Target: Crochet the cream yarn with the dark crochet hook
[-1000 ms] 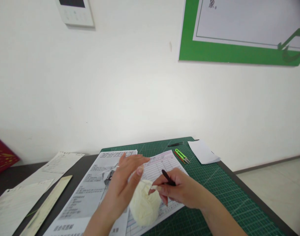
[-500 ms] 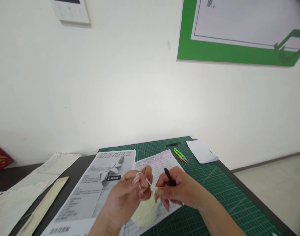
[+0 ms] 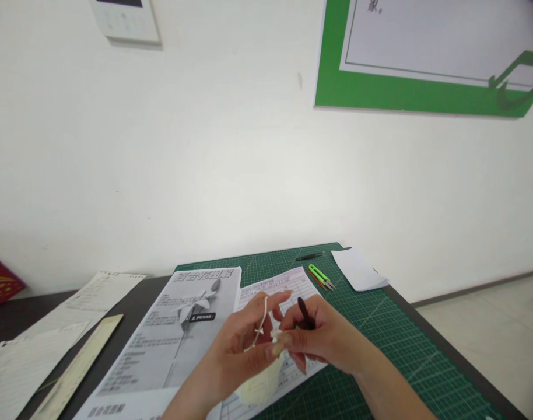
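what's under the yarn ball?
The yarn ball lies on a pink-lined form, itself on the green cutting mat. Both hands cover most of the ball and the contact.

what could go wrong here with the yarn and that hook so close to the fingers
1. The cream yarn strand is looped over the left hand fingers; pulled tight, it might slip off and undo the loop.
2. The dark crochet hook in the right hand sits close to the left fingertips and could poke them.
3. The yarn ball lies loose on the printed sheet and may roll or drag the paper.
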### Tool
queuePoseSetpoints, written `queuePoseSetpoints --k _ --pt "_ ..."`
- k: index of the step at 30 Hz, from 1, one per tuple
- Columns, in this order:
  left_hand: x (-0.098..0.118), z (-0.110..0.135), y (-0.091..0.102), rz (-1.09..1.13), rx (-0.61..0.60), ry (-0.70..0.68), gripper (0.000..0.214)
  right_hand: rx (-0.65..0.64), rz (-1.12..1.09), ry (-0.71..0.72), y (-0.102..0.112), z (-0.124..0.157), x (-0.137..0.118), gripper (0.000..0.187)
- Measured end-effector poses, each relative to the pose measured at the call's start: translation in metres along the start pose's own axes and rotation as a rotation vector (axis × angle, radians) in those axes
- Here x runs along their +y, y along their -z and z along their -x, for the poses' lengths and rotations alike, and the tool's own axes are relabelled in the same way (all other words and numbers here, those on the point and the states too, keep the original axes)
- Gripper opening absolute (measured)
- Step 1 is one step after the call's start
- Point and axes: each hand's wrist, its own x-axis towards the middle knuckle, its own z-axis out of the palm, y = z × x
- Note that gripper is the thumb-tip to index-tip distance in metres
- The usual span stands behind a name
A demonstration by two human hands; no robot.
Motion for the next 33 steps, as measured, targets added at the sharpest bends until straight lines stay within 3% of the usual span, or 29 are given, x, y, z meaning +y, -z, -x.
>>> queuePoseSetpoints --k 6,10,17,24,29,33 --pt "0.008 0.0 0.002 -0.456 0.031 -0.077 0.045 0.024 0.149 0.013 -0.002 0.0 -0.002 0.026" --pt "0.008 -0.002 0.003 -0.6 0.051 -0.053 0.045 0.028 0.292 0.038 -0.004 0.001 -0.007 0.017" --pt "0.008 -0.003 0.004 -0.56 0.087 -0.041 0.044 0.112 0.335 0.001 -0.005 -0.002 -0.002 0.025" --pt "0.009 0.0 0.007 -0.43 0.048 0.008 0.046 0.042 0.415 0.062 -0.006 0.0 -0.011 0.03" --pt "0.008 0.0 0.0 -0.558 0.113 -0.096 0.047 0.043 0.339 0.088 -0.008 -0.003 -0.008 0.01" --pt "0.009 -0.004 -0.004 -0.552 0.063 -0.106 0.026 0.104 0.26 0.104 -0.008 -0.006 0.0 0.007"
